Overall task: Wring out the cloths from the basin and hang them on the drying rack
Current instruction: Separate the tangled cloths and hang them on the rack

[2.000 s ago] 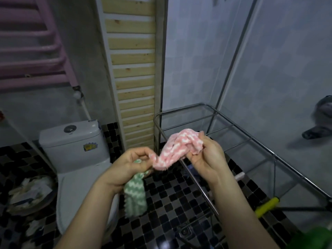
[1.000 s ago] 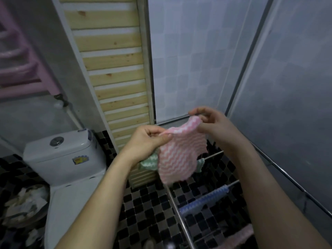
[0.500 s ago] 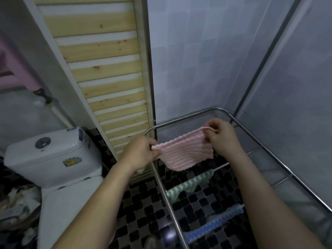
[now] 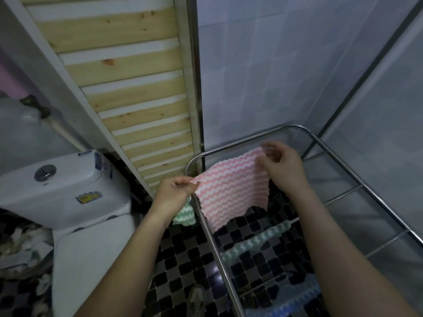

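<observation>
Pink cloth (image 4: 231, 193): wavy pink-and-white weave, held spread above the far end of the drying rack (image 4: 357, 177), lower edge hanging free.
Left hand (image 4: 174, 191): grip pinched on the cloth's left corner; a green cloth (image 4: 185, 213) is bunched under the same hand.
Right hand (image 4: 282, 167): grip pinched on the right top corner.
Drying rack: steel tube frame; one green-and-white cloth (image 4: 254, 241) draped on a rung, one blue cloth (image 4: 299, 298) on a nearer rung.
Surroundings: white toilet (image 4: 68, 191) at left; waste bin (image 4: 20, 250) holding crumpled paper; checkered tile floor (image 4: 183, 255).
</observation>
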`<state>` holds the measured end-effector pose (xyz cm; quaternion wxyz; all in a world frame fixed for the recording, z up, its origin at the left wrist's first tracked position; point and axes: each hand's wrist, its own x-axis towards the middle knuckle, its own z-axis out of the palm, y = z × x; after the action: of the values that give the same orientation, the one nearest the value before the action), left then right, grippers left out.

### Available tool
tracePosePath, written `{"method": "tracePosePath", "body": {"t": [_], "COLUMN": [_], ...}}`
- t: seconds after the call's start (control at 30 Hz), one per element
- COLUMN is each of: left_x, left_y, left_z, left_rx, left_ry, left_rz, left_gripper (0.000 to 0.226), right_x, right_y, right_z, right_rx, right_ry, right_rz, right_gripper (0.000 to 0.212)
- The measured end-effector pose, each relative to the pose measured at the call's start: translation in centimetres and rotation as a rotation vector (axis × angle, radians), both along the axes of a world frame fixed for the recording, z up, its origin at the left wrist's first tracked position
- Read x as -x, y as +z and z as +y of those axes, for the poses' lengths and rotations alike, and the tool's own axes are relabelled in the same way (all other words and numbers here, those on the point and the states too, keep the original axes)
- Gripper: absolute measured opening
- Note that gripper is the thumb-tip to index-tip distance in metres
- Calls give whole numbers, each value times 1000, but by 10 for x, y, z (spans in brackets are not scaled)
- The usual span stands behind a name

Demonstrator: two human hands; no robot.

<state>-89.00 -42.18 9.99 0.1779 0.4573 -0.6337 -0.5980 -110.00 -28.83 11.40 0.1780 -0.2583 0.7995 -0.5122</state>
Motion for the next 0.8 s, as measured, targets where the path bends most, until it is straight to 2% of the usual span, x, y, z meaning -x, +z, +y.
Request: {"method": "tracePosePath", "body": {"t": [0.1,0.17,0.27,0.37,0.43,0.57,0.8], "left_x": [6,4,-2,-7,-6,-4,-6], "left_y": [-16,-22,-30,-32,-27,-19,-22], "left_z": [-8,-6,5,13,16,19,18], "left_rx": [98,197,263,356,438,524,602], "left_ry": [111,47,-160,-235,-263,-288,-236], "left_rz": [-80,-169,-272,-347,-401,-466,-465], "left_gripper": [16,17,11,10,9,10,11], "right_x": [-6,-8,-16,-25,-29,-28,-13], "right_y": [-15,-31,-46,-60,-62,-59,-55], "right_z": [-10,-1,17,20,18,17,14], "right_rx": [-47,-118,-188,-116,-69,-3,-41], "right_ry": [-49,-213,-369,-325,-317,-361,-366], "right_rz": [27,62,-105,-346,-407,-412,-237], "right_gripper": [46,30,15,21,23,10,9]}}
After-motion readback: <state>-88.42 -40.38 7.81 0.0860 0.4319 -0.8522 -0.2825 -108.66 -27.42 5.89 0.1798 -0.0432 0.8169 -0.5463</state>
